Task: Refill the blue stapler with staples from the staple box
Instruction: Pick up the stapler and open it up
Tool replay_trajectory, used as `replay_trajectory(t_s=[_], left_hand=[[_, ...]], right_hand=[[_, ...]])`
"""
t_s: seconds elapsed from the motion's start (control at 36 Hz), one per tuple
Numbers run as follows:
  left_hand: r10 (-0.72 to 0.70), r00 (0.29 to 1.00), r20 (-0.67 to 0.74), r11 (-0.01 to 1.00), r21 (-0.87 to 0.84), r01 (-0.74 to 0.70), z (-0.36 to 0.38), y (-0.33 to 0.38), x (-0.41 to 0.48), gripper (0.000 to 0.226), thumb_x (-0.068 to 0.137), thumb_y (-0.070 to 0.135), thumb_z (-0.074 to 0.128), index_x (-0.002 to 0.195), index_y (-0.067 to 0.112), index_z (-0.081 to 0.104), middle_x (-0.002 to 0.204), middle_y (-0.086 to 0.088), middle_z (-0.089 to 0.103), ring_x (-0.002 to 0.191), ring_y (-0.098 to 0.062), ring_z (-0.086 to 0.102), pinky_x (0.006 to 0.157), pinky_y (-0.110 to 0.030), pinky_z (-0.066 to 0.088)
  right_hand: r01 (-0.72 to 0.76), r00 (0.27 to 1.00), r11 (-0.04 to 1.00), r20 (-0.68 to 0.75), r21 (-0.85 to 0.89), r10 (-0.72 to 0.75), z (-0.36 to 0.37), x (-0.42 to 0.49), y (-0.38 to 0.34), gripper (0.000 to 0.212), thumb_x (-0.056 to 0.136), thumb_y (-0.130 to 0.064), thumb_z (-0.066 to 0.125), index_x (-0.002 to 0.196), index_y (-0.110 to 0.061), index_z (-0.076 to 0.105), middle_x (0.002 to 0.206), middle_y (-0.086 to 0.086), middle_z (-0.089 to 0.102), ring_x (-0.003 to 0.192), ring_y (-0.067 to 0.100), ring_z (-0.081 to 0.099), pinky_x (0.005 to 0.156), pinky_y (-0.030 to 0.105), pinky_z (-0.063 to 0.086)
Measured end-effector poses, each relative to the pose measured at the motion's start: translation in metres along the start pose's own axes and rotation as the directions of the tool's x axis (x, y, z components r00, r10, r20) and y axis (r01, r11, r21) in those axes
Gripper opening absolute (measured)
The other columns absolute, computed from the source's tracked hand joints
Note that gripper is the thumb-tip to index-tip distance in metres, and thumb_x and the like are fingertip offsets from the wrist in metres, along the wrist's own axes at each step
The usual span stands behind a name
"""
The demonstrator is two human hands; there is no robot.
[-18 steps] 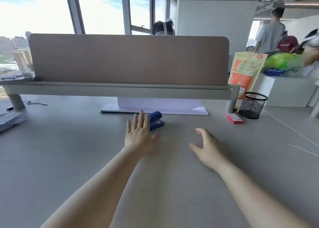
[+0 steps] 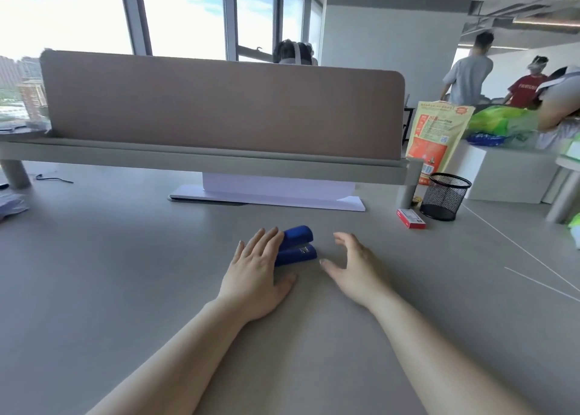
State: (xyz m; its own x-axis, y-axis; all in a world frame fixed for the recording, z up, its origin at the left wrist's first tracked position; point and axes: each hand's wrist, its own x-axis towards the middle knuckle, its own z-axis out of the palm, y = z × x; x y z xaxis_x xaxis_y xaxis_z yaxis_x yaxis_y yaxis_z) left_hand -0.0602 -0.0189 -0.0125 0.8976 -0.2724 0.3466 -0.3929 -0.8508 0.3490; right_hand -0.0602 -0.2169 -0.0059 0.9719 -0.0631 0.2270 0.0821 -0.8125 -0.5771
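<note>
The blue stapler lies on the grey desk, a little past my hands. My left hand is flat and open, its fingers covering the stapler's left end; whether it touches is unclear. My right hand hovers open just right of the stapler, fingers spread and curled, a small gap between them and it. The red staple box rests closed on the desk far to the right, beside the mesh cup.
A black mesh pen cup stands behind the staple box. White paper sheets lie under the raised shelf with its brown divider panel. An orange bag stands at the right. People are beyond the desk.
Both hands have closed in on the stapler: the left now covers its left end, the right has come up beside it. The view has tilted and shifted toward the desk.
</note>
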Motion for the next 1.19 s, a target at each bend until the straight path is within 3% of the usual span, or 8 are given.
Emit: replay_trajectory(t_s=[0.14, 0.28, 0.44, 0.61, 0.75, 0.83, 1.06, 1.19], left_hand=[[0.073, 0.997, 0.004, 0.997, -0.004, -0.073, -0.004, 0.005, -0.02, 0.072, 0.085, 0.052, 0.048, 0.145, 0.029, 0.014, 0.156, 0.014, 0.016, 0.144, -0.008, 0.003, 0.119, -0.035, 0.0], [0.094, 0.991, -0.092, 0.994, -0.044, -0.098, -0.009, 0.006, -0.013, 0.054, 0.087, 0.046, 0.048, 0.136, 0.029, 0.032, 0.144, 0.009, 0.04, 0.138, -0.013, 0.029, 0.118, -0.038, 0.007], [0.099, 0.991, -0.094, 0.995, -0.013, -0.1, -0.005, 0.007, 0.0, 0.044, 0.095, 0.037, 0.035, 0.138, 0.028, 0.032, 0.144, 0.006, 0.044, 0.137, -0.014, 0.032, 0.118, -0.036, 0.006], [0.09, 0.985, -0.145, 0.991, -0.087, -0.103, -0.007, 0.004, 0.001, 0.037, 0.093, 0.034, 0.046, 0.129, 0.026, 0.047, 0.128, 0.004, 0.059, 0.115, -0.02, 0.053, 0.115, -0.037, 0.021], [0.052, 0.983, -0.174, 0.982, -0.172, -0.082, -0.006, 0.004, 0.001, 0.035, 0.088, 0.039, 0.054, 0.121, 0.027, 0.054, 0.117, 0.005, 0.063, 0.107, -0.018, 0.053, 0.096, -0.032, 0.041], [0.049, 0.983, -0.179, 0.976, -0.199, -0.085, -0.007, 0.003, 0.001, 0.033, 0.088, 0.037, 0.055, 0.12, 0.029, 0.056, 0.114, 0.005, 0.063, 0.107, -0.017, 0.053, 0.088, -0.028, 0.042], [0.083, 0.976, -0.202, 0.963, -0.235, -0.131, -0.009, 0.004, -0.002, 0.03, 0.088, 0.033, 0.057, 0.117, 0.027, 0.058, 0.113, 0.005, 0.064, 0.104, -0.016, 0.056, 0.085, -0.025, 0.041], [0.012, 0.965, -0.261, 0.934, -0.342, -0.104, -0.011, 0.005, -0.001, 0.029, 0.088, 0.029, 0.058, 0.116, 0.025, 0.058, 0.111, 0.006, 0.064, 0.101, -0.013, 0.056, 0.084, -0.026, 0.042]], right_hand=[[0.073, 0.995, 0.989, 0.053, 0.126, -0.08, -0.001, -0.006, -0.004, 0.056, 0.079, -0.051, 0.06, 0.129, -0.034, 0.041, 0.138, -0.013, 0.051, 0.126, 0.013, 0.048, 0.103, 0.036, 0.041], [0.116, 0.991, 0.965, 0.044, 0.235, -0.13, -0.003, -0.008, -0.005, 0.034, 0.083, -0.04, 0.06, 0.116, -0.037, 0.054, 0.126, -0.015, 0.059, 0.121, 0.008, 0.051, 0.1, 0.03, 0.041], [0.125, 0.989, 0.944, 0.04, 0.306, -0.144, -0.002, -0.007, -0.006, 0.03, 0.085, -0.033, 0.061, 0.115, -0.034, 0.056, 0.121, -0.015, 0.06, 0.117, 0.005, 0.051, 0.094, 0.022, 0.036], [0.094, 0.992, 0.924, 0.048, 0.37, -0.12, 0.003, -0.004, -0.01, 0.026, 0.082, -0.03, 0.066, 0.105, -0.025, 0.058, 0.116, -0.011, 0.061, 0.112, 0.003, 0.05, 0.091, 0.021, 0.034], [0.086, 0.989, 0.91, 0.073, 0.406, -0.127, 0.004, -0.005, -0.011, 0.024, 0.079, -0.025, 0.071, 0.099, -0.02, 0.059, 0.101, -0.019, 0.062, 0.098, -0.014, 0.049, 0.078, 0.009, 0.037], [0.1, 0.985, 0.911, 0.086, 0.399, -0.146, 0.004, -0.004, -0.012, 0.023, 0.08, -0.024, 0.069, 0.102, -0.02, 0.062, 0.102, -0.014, 0.064, 0.096, -0.01, 0.052, 0.079, 0.01, 0.038], [0.097, 0.982, 0.891, 0.104, 0.444, -0.158, 0.002, -0.005, -0.012, 0.016, 0.081, -0.022, 0.068, 0.097, -0.02, 0.066, 0.099, -0.008, 0.068, 0.092, 0.002, 0.058, 0.083, 0.024, 0.042], [0.103, 0.987, 0.884, 0.062, 0.455, -0.147, 0.005, -0.003, -0.01, 0.006, 0.082, -0.023, 0.068, 0.083, -0.023, 0.062, 0.076, -0.015, 0.06, 0.07, 0.0, 0.053, 0.063, 0.012, 0.038]])
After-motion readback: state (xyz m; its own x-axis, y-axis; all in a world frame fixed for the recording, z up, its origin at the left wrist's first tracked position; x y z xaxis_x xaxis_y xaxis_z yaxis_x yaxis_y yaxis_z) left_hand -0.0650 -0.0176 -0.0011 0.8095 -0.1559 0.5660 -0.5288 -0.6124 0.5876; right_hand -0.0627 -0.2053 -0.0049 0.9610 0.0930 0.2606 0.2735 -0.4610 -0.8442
